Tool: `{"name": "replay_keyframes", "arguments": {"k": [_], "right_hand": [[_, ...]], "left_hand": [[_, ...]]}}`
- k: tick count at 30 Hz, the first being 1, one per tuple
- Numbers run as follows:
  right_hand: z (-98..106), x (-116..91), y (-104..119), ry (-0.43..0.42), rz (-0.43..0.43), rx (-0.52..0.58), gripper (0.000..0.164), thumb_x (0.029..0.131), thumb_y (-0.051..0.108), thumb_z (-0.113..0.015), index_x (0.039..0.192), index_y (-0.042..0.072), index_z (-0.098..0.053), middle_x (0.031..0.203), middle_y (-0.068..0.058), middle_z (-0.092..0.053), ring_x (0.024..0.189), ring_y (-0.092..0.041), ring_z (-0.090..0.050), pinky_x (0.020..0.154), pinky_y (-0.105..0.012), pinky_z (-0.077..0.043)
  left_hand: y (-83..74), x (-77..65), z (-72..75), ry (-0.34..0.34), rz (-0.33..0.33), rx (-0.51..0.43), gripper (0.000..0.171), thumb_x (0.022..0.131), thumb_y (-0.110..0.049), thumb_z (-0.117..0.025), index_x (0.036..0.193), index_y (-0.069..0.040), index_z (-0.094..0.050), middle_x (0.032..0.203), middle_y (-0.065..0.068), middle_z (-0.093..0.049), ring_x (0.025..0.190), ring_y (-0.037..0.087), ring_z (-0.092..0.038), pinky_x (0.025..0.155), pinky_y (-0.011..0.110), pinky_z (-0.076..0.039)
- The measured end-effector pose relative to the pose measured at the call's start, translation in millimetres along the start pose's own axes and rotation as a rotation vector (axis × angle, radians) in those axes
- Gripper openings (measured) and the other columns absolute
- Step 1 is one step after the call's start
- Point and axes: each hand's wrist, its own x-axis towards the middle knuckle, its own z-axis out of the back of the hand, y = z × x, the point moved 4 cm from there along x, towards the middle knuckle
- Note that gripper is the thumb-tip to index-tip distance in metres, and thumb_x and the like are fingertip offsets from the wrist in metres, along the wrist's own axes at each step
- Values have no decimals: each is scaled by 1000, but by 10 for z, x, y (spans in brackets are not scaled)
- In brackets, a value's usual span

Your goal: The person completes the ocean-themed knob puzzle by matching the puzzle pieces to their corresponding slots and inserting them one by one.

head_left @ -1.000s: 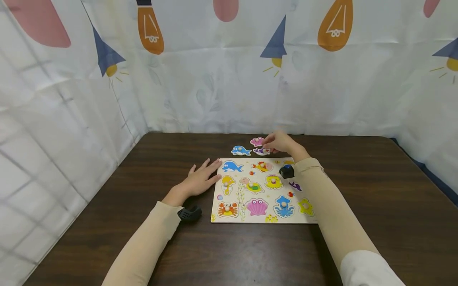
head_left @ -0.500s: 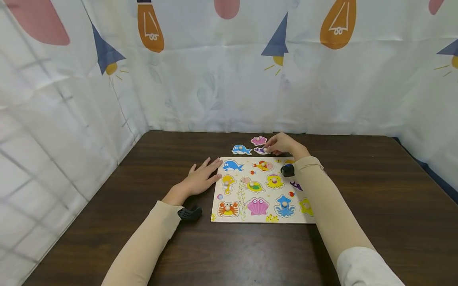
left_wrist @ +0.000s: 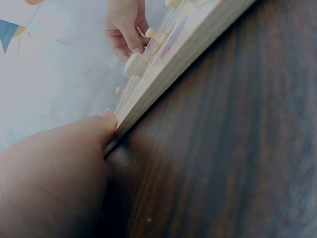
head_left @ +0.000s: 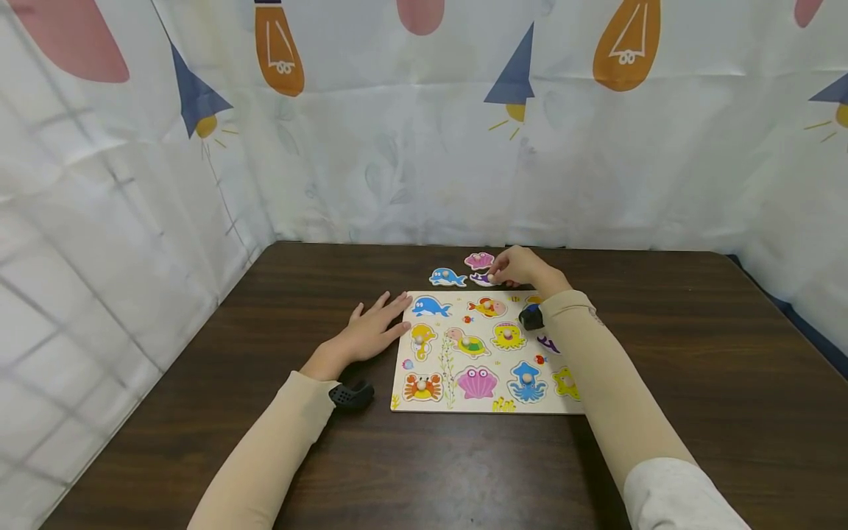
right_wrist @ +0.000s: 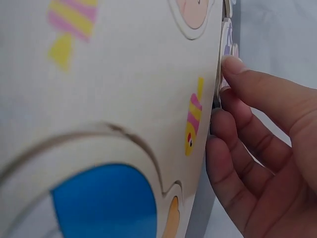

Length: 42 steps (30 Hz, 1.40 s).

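Observation:
A wooden peg puzzle board [head_left: 464, 405] with sea-animal pictures lies on the table. My left hand [head_left: 367, 333] rests at its upper left edge, fingers spread, the thumb [left_wrist: 99, 126] touching the board's side. Beyond the far edge, my right hand [head_left: 520, 266] pinches the knob of a purple-and-white sea-animal puzzle piece [head_left: 479, 278] between thumb and forefinger. That piece lies on the table, partly hidden by the fingers. Beside it are a pink shell piece [head_left: 478, 260] and a blue whale piece [head_left: 447, 277].
Knobbed pieces sit in the board, among them a crab [head_left: 422, 387], a squid [head_left: 527, 382] and a turtle [head_left: 467, 343]. The blue whale slot [head_left: 430, 306], pink shell slot [head_left: 477, 383] and purple slot [head_left: 548, 344] show no knob. A patterned curtain [head_left: 411, 184] hangs behind the table.
My right fingers have settled slightly closer onto the purple piece, which stays on the table. The left hand holds its place on the board; the view has tilted a little.

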Motion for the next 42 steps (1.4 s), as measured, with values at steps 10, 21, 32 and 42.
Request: {"name": "replay_keyframes", "arguments": {"k": [10,21,32,42], "right_hand": [[3,-44,48,-15,36,-57,16,100,17,-70,108,4,-75,90,-8,-64,76,-21,-57,74,-34,-49],[92,-167,123,-46,69,-49,19,100,16,-70,112,2,-74,104,-14,-67,86,-27,-59,84,-41,-53],[118,-392,262,-75,151,-85,17,99,18,-72,107,3,-76,101,-11,-72,88,-27,-62,83,-41,-53],[156,-647,175,-120,170,-82,16,98,17,-73,107,4,-78,100,-8,-72,89,-25,-60,83,-40,-53]], "left_hand": [[0,-7,2,6,3,-3,65,110,-44,-44,165,-17,-24,170,5,-18,156,35,-7,116,71,0],[-1,17,9,6,5,-3,64,110,-44,-43,166,-19,-23,170,3,-17,157,33,-6,117,70,1],[46,0,7,-2,4,-4,66,110,-45,-45,166,-19,-23,170,4,-17,157,34,-6,116,71,1],[18,18,-8,7,-1,-8,66,110,-44,-45,166,-18,-22,170,5,-17,156,35,-6,115,72,1]]}}
